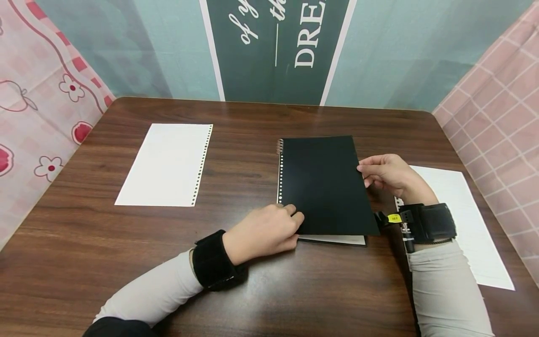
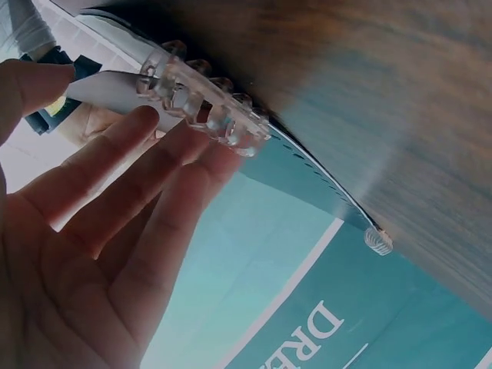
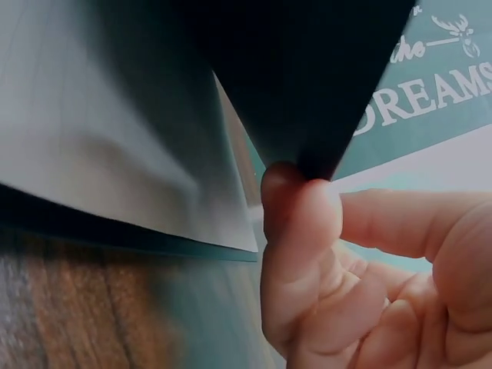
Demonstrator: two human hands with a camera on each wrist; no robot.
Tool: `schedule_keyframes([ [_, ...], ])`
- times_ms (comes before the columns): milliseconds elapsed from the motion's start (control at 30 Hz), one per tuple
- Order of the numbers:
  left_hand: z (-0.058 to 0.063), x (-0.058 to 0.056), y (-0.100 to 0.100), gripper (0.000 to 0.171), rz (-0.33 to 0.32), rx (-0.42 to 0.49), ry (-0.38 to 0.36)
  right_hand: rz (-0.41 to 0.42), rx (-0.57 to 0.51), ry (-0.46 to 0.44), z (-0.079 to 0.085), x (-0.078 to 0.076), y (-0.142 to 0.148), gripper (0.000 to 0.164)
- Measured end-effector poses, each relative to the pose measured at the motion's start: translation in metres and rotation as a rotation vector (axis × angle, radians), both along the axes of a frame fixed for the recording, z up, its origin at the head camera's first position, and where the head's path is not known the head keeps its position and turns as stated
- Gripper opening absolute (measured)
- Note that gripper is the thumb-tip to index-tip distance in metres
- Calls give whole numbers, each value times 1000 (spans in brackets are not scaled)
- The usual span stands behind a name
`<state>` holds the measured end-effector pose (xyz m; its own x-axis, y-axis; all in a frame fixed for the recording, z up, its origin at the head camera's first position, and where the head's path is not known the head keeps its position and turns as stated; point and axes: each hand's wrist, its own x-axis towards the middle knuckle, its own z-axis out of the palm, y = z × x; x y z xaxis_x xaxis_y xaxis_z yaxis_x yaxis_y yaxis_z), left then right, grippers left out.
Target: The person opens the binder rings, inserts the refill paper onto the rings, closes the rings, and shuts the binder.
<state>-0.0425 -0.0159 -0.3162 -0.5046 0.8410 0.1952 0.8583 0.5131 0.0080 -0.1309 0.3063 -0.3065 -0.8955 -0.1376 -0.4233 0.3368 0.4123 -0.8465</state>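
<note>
Head view | I'm watching right hand (image 1: pixel 387 175) pinching black cover (image 1: pixel 322 182), centre-right of frame | left hand (image 1: pixel 267 231) looking loosely spread at clear rings (image 2: pixel 219 115) | binding seemingly partway, mid-edge holes (image 1: pixel 280 178) showing unringed | left sheet (image 1: pixel 166 166), right sheet (image 1: pixel 469 220) lying loose, likely remaining

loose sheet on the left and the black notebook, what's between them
Bare wood-grain tabletop, except for the left hand at the near left corner of the black notebook, as the head view shows.

Counted here: two loose white sheets (image 1: pixel 164 164), toward the tabletop's (image 1: pixel 227 187) left and right edges; one black-covered notebook (image 1: pixel 324 187); two ring clips (image 2: pixel 201 108); two hands (image 1: pixel 263 234); two wristbands (image 1: pixel 212 259).
</note>
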Motion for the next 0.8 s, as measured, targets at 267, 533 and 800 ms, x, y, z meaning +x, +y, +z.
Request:
schedule_keyframes([
  [267,0,6,2,10,-8,21,107,-59,-131,12,8,4,-1,17],
  [533,2,12,2,12,-14,16,136,-87,-322,43,13,8,-4,7],
  [800,2,13,-1,8,7,79,22,-62,-496,95,19,10,-11,12],
])
